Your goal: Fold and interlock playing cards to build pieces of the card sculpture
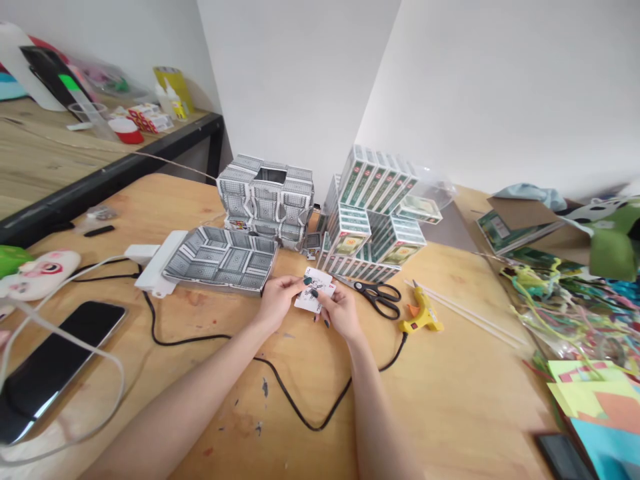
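While both hands pinch them, the playing cards lie between their fingertips.

1. On my table, the tray lies before the box.
2. I see stacked packs right of the box, far side.
3. Cards sit between tray and scissors; the glue gun lies right of the scissors.
4. Phone near left, paper near right.

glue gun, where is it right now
In the head view, the yellow glue gun lies on the table to the right of the right hand, just beyond the black-handled scissors.
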Demonstrator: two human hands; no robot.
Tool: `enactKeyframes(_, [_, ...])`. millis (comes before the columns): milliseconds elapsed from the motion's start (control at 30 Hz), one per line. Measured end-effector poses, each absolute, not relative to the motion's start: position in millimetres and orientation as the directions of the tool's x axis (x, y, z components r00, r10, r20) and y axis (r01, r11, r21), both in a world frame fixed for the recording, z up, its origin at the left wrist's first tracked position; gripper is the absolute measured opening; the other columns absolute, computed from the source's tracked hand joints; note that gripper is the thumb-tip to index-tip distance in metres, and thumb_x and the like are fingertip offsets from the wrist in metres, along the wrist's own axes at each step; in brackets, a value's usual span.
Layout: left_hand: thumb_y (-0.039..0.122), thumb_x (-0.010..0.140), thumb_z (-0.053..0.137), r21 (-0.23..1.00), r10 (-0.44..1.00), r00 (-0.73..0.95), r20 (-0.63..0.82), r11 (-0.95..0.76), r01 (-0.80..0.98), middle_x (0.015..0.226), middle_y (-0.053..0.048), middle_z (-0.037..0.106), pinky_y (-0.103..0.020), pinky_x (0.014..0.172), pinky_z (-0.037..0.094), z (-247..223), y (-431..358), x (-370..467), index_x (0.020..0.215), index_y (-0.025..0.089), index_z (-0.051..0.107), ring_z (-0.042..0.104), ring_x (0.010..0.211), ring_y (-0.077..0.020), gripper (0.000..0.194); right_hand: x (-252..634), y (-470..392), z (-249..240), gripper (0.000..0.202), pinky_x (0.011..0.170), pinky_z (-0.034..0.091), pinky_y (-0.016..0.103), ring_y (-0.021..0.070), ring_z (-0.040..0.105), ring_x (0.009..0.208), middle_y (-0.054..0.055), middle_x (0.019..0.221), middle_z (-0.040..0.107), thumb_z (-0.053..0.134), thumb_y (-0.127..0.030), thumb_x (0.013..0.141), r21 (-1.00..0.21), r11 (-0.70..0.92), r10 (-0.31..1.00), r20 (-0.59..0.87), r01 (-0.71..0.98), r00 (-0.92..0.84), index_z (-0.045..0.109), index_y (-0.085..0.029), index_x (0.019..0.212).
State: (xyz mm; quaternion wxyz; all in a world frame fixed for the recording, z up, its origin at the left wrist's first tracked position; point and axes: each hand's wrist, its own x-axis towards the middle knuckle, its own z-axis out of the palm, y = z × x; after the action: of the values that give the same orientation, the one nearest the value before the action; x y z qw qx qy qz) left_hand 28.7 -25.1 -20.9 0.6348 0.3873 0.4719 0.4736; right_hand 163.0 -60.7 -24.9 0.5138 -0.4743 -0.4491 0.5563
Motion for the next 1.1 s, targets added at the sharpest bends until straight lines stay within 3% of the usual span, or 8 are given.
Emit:
enactKeyframes(333, [0.034, 0.057, 0.069, 0.961, 0.980, 0.047, -0.194, 0.200, -0.191, 0.051, 0.003, 0.051, -0.020, 0.047, 0.034, -23.4, -27.4, 33.0, 0.057, 0.012, 0.059, 0.041, 0.048, -0.0076, 0.023, 158.3, -59.7, -24.9, 0.028, 0.029, 0.037, 0.019, 0.0048, 0.036, 0.025, -0.010, 0.038, 0.045, 0.063, -0.040, 0.069, -0.977, -0.096, 0.995, -0.102, -0.192, 0.021, 0.048, -0.017, 0.070])
enactKeyframes(600, [0.031, 0.066, 0.061, 0.999, 0.998, 0.058, -0.039, 0.041, -0.029, 0.050, 0.006, 0.040, -0.018, 0.045, 0.029, -21.6, -29.2, 31.8, 0.056, 0.015, 0.047, 0.035, 0.049, -0.0065, 0.024, 157.9, -58.4, -32.5, 0.027, 0.029, 0.033, 0.018, 0.0055, 0.041, 0.030, -0.005, 0.049, 0.054, 0.064, -0.039, 0.067, -0.974, -0.115, 0.990, -0.128, -0.195, 0.053, 0.052, -0.016, 0.074])
enactKeyframes(767, [0.041, 0.077, 0.051, 1.000, 0.995, 0.099, -0.018, 0.020, -0.019, 0.051, 0.006, 0.034, -0.018, 0.044, 0.029, -19.0, -29.8, 32.4, 0.057, 0.017, 0.039, 0.032, 0.047, -0.0071, 0.033, 159.9, -57.4, -33.3, 0.025, 0.030, 0.035, 0.019, 0.0063, 0.042, 0.032, -0.004, 0.050, 0.055, 0.064, -0.038, 0.068, -0.975, -0.096, 0.994, -0.104, -0.201, 0.030, 0.054, -0.015, 0.072])
enactKeyframes(1100, [0.046, 0.081, 0.044, 0.998, 0.958, 0.287, -0.020, 0.005, 0.055, 0.056, 0.004, 0.044, -0.020, 0.046, 0.031, -16.3, -26.5, 24.9, 0.070, 0.017, 0.049, 0.039, 0.051, -0.0092, 0.032, 162.6, -57.3, -39.1, 0.025, 0.034, 0.040, 0.021, 0.0089, 0.047, 0.038, -0.002, 0.057, 0.058, 0.066, -0.037, 0.066, -0.966, -0.101, 0.995, -0.102, -0.239, -0.009, 0.057, -0.016, 0.075])
